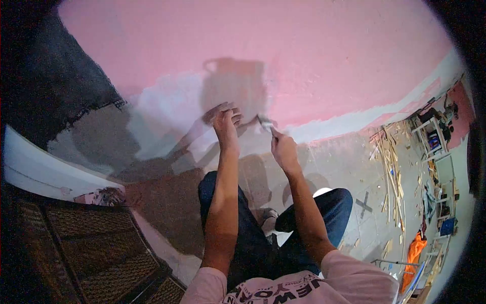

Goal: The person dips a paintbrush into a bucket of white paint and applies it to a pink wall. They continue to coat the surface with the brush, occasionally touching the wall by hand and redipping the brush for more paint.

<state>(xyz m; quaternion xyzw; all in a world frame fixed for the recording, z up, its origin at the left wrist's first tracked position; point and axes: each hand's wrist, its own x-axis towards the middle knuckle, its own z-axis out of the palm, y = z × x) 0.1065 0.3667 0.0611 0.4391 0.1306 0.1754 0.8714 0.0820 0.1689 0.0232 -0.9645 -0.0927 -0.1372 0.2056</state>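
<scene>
My right hand (284, 151) is closed around the handle of a brush-like tool (265, 123), whose pale head is close to the lower part of the pink wall (324, 61). To its left my left hand (226, 120) is raised near the wall, fingers partly spread, with nothing visible in it. Around the hands the wall has a whitish patch (169, 96), and shadows of my arms and head fall across it. Whether the tool or the left fingertips touch the wall cannot be told.
Wooden strips (391, 177) lie scattered on the tiled floor (334, 167) at the right. An orange cloth (415, 256) and shelves (433, 137) stand beyond them. A dark woven-panel piece (96, 243) is at the lower left. My bent knees are below the arms.
</scene>
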